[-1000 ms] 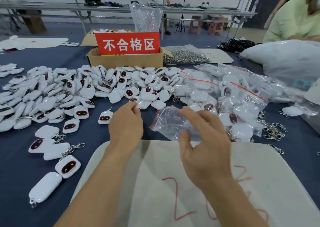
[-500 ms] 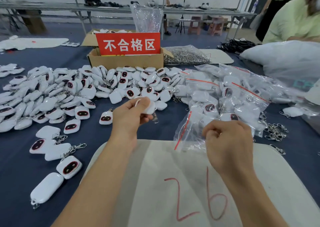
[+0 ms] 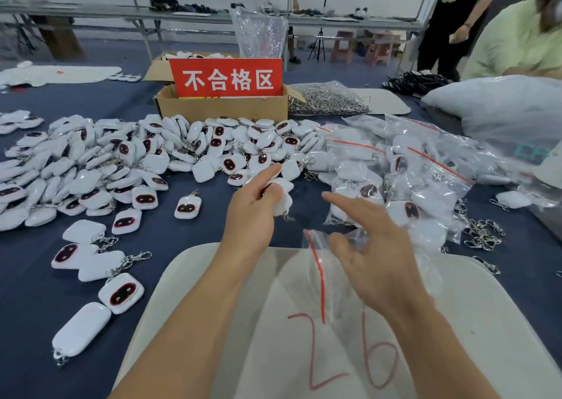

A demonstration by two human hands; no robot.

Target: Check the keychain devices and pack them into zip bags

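My left hand [image 3: 252,207] grips a white keychain device [image 3: 282,196] above the dark blue table, its metal clasp hanging below. My right hand [image 3: 374,252] pinches the top of an empty clear zip bag [image 3: 316,280] with a red seal strip, index finger stretched toward the device. The bag hangs over a pale foam mat [image 3: 456,322] marked "26" in red. A big heap of loose white devices [image 3: 121,167] with dark faces spreads across the left and middle. Filled zip bags [image 3: 404,170] are piled at the right.
A cardboard box [image 3: 222,106] with a red sign stands behind the heap. A bag of metal clasps [image 3: 328,100] lies to its right, loose clasps [image 3: 480,234] near the right edge. A white sack [image 3: 501,106] and people sit at the far right.
My left hand picked a device out of the heap and lifted it. My right hand drew the empty bag back over the mat and opened its fingers, index pointing forward.
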